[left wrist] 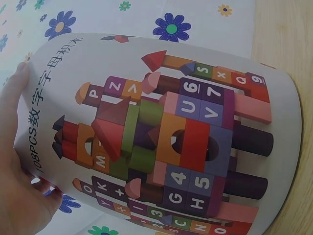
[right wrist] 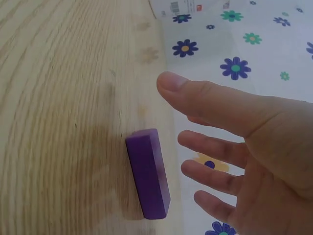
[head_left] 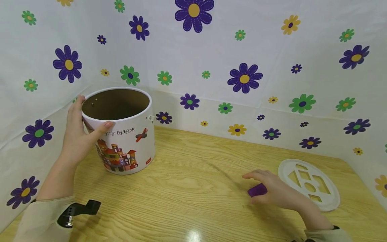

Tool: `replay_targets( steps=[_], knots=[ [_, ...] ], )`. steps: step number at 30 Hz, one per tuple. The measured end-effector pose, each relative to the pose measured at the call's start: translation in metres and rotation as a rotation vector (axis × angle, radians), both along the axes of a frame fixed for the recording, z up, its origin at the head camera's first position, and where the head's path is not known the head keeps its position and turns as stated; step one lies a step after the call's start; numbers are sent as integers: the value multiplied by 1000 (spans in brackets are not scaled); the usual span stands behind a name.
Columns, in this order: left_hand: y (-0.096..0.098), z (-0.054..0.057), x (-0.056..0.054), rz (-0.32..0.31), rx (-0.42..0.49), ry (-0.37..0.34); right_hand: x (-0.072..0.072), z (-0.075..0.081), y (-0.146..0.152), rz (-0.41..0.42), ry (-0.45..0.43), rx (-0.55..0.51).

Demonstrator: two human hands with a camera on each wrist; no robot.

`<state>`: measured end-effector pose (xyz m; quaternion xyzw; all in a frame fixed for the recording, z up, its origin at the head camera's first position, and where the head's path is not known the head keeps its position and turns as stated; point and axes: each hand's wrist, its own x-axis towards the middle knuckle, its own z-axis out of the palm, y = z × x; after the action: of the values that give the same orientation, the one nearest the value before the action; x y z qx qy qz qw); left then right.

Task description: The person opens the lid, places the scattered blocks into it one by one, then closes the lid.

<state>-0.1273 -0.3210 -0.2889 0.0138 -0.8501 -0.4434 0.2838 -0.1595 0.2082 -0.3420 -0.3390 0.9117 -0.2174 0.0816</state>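
A white bucket (head_left: 130, 141) printed with toy building blocks stands upright on the left of the wooden table. My left hand (head_left: 77, 131) grips its side near the rim, thumb across the printed front and fingers round the far left; the left wrist view shows this hand (left wrist: 19, 166) at the lettered upper part. On the right my right hand (head_left: 272, 190) is spread beside a purple block (head_left: 257, 190). In the right wrist view a gap shows between the oblong purple block (right wrist: 148, 175) and the loosely extended fingers and thumb of this hand (right wrist: 244, 147).
A round white lid (head_left: 328, 203) with shaped cut-outs lies flat behind the right hand. White cloth (head_left: 211, 53) with printed flowers walls in the back and sides of the wooden table (head_left: 181, 191). A small handle lug (head_left: 151, 118) juts from the bucket's right side.
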Motion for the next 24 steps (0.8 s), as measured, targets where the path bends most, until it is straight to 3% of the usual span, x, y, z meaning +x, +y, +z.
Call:
replay_targets(
  steps=[9, 15, 24],
  knots=[
    [-1, -1, -1, -8, 6, 1, -7, -6, 16, 91, 76, 60],
    [-1, 0, -1, -14, 7, 6, -11, -11, 17, 89, 159, 114],
    [-1, 0, -2, -7, 4, 3, -20, -17, 18, 139, 157, 88]
  ],
)
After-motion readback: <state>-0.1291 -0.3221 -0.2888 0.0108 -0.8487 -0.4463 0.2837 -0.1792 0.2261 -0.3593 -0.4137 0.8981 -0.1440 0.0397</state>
